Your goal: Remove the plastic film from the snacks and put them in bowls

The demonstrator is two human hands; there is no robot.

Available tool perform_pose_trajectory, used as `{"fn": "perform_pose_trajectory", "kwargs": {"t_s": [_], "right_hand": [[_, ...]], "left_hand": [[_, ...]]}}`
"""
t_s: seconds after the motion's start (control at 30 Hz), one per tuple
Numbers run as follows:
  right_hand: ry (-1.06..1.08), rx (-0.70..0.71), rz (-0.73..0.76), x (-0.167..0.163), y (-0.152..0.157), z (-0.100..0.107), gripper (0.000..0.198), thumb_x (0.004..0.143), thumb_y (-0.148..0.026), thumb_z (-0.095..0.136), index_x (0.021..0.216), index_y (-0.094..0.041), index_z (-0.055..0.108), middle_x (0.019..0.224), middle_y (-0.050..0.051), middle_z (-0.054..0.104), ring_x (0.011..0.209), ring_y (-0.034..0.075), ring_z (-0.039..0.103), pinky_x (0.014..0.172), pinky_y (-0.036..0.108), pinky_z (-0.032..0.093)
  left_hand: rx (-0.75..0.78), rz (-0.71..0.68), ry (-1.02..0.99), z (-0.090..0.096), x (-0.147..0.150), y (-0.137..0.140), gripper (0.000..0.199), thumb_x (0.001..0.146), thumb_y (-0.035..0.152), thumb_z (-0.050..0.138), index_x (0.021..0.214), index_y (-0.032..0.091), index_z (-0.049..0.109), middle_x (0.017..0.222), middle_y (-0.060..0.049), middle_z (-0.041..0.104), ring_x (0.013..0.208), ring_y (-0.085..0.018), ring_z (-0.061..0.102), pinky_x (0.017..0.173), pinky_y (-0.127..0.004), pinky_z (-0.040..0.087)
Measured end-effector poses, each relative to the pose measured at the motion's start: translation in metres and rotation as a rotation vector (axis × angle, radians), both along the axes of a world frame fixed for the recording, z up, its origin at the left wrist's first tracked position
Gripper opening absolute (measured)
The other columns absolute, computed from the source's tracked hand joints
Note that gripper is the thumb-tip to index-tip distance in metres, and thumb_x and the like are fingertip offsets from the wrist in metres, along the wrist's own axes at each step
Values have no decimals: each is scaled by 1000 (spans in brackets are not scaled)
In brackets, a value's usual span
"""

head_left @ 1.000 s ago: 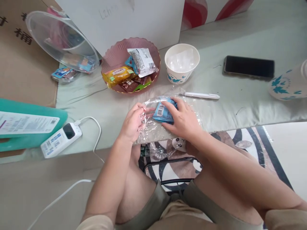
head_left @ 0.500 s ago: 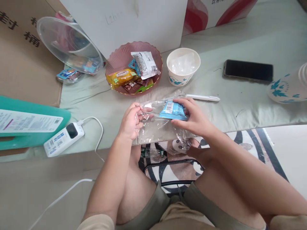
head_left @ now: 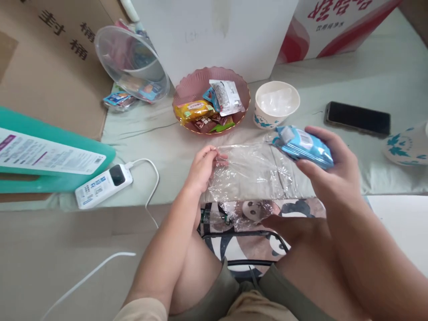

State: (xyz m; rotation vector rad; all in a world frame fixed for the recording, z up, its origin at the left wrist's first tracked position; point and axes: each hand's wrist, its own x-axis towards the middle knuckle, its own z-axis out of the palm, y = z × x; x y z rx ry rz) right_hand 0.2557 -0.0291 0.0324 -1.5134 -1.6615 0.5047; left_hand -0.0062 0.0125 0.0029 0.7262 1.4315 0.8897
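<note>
My left hand (head_left: 203, 167) pinches the edge of a clear plastic bag (head_left: 250, 171), which hangs crumpled over the table's front edge. To the right, my right hand (head_left: 337, 165) is closed around a light blue snack packet (head_left: 304, 145) with a barcode label. The packet is held above the cloth, just beyond the bag's right side. Behind the bag stands a pink scalloped bowl (head_left: 187, 89) with several wrapped snacks in it. Right of it is a white paper bowl (head_left: 277, 107) holding clear plastic pieces.
A black phone (head_left: 357, 118) and paper cups (head_left: 406, 145) lie at the right. On the left are a white power bank (head_left: 103, 186) with a cable, a green jug (head_left: 56, 156) and a tilted clear tub (head_left: 133, 62). Boxes line the back, including a white box (head_left: 220, 40).
My right hand has drawn the blue packet out of the bag's area, moving right. My left hand keeps hold of the bag, which now spreads wider. The view has shifted a little.
</note>
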Motion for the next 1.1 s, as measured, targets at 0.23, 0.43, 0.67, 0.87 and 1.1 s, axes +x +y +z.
{"fn": "perform_pose_trajectory", "kwargs": {"t_s": [0.23,0.43,0.67,0.87,1.1], "right_hand": [[-303,141,179,-99,91,25,56,89,-33,65,143,-24,54,138,16,59,121,31,62,94,45,57],[-470,162,242,-121,117,7,51,94,-42,59,142,-25,56,139,16,53,113,35,64,97,53,52],[-489,208,392,-113,127,-2,22,92,-28,61,113,-25,67,118,10,61,101,27,63,86,41,52],[-483,120,481,-123,165,-15,12,80,-26,72,91,-24,68,85,3,68,74,19,58,67,32,46],[-319,204,388,-87,103,31,10,91,-24,59,83,-24,64,79,4,70,75,20,66,72,36,52]], "left_hand": [[57,-54,-36,-3,-1,-1,13,88,27,53,77,21,52,84,-4,75,70,-16,72,43,-19,25],[69,-72,-60,-2,-2,-2,20,96,21,49,76,20,53,85,-5,72,73,-15,70,50,-20,39],[43,-135,-58,4,2,-1,22,98,16,48,77,19,52,84,-3,70,74,-13,69,61,-19,51],[22,-140,-48,7,2,-2,22,98,18,49,77,19,52,82,-1,69,72,-11,69,56,-16,46],[41,-224,-129,4,-7,-1,13,94,26,53,82,19,53,92,-3,75,66,-10,71,41,-15,22]]}}
